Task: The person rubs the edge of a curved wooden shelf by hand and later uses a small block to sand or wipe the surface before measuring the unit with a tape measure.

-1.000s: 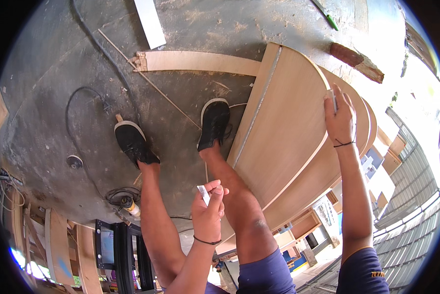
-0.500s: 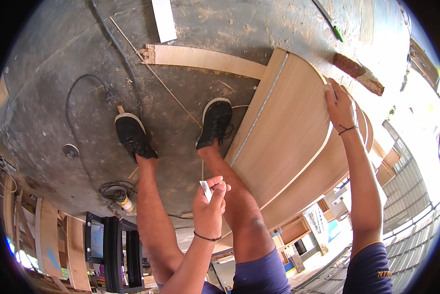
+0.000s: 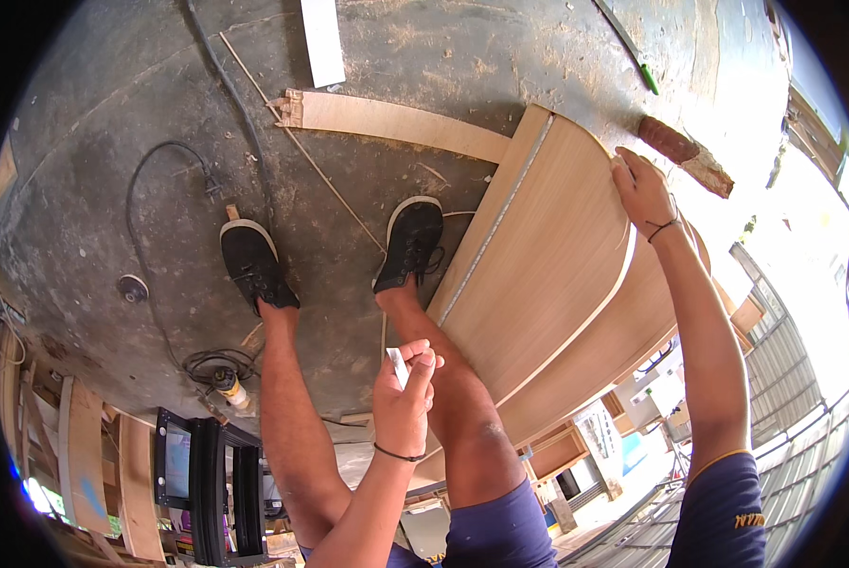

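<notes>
My left hand (image 3: 404, 402) is closed on a small flat whitish strip (image 3: 398, 367), held up between thumb and fingers above my right shin. At the right, my right hand (image 3: 647, 194) grips the curved edge of a pale wooden panel (image 3: 548, 246), the thumb toward its face and the fingers over the rim. Whether anything lies under those fingers is hidden. The panel leans at a slant beside my right leg, and a metal-coloured strip (image 3: 500, 218) runs along its straight side. Another curved wooden panel (image 3: 595, 360) sits behind it.
A curved wooden strip (image 3: 396, 121) lies on the floor against the panel's top corner. Around it are a white board (image 3: 323, 47), a broken brown piece (image 3: 685, 156), a green-tipped tool (image 3: 649, 78), black cable (image 3: 141, 218) and a power tool (image 3: 230, 383). Black frames (image 3: 212, 483) stand lower left.
My right hand has shifted slightly up and left along the panel's curved edge. The left hand keeps the whitish strip in the same place.
</notes>
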The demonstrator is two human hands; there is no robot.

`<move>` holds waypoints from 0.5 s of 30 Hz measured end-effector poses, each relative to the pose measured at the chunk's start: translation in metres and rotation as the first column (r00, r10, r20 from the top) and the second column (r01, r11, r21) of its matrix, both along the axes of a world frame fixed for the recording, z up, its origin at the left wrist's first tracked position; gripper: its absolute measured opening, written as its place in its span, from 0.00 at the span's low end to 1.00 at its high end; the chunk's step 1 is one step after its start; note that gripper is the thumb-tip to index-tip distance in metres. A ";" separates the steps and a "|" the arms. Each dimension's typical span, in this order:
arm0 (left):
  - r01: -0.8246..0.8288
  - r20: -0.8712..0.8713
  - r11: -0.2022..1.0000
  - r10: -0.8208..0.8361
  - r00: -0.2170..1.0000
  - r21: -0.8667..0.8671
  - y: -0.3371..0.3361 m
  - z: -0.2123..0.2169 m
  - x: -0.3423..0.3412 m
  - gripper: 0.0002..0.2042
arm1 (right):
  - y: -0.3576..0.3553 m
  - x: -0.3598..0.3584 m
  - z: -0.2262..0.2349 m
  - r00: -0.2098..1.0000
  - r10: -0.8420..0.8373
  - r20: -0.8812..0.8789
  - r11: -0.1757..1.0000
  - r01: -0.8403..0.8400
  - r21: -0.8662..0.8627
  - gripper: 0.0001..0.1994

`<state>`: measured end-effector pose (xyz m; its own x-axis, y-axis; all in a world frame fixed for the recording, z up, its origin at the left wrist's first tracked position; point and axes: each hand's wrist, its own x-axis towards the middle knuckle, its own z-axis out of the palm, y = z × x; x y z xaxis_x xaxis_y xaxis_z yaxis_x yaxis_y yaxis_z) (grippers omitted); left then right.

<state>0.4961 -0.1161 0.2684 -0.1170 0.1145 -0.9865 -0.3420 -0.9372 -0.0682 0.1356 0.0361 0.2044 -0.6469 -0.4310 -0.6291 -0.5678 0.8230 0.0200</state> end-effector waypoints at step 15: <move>-0.063 0.024 0.998 0.063 0.998 0.005 0.008 -0.007 -0.014 0.19 | -0.014 -0.025 -0.034 0.992 0.006 0.129 0.999 -0.011 0.042 0.21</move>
